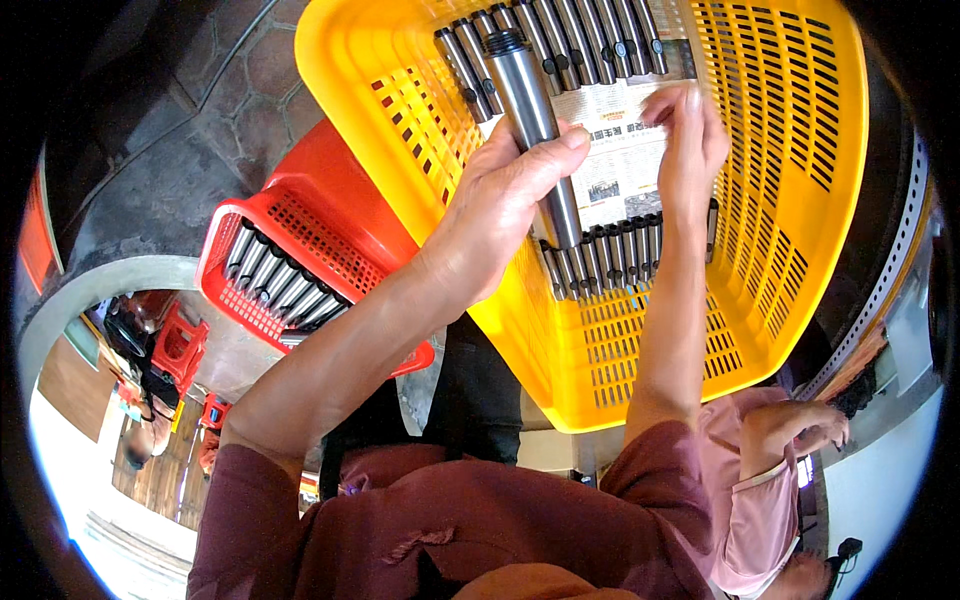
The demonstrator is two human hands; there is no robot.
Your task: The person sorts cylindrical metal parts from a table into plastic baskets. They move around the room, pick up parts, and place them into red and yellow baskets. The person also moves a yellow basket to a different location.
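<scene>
My left hand (505, 190) is wrapped around a shiny metal tube (522, 95) with a dark threaded upper end. The tube stands tilted above a yellow plastic basket (570, 385). My right hand (690, 140) hovers over or touches a sheet of newspaper (625, 185) inside the basket, its fingers bent and apart with nothing visible in them. Similar tubes (590, 45) lie in a row at the basket's far end, and another row of tubes (605, 255) sits at the near end, partly hidden by my right forearm.
Left of the yellow basket, a red basket (290, 225) holds several more metal tubes (270, 275). Another person in a pink shirt (755, 520) is close by on the right. Red plastic stools (180, 350) stand at the left.
</scene>
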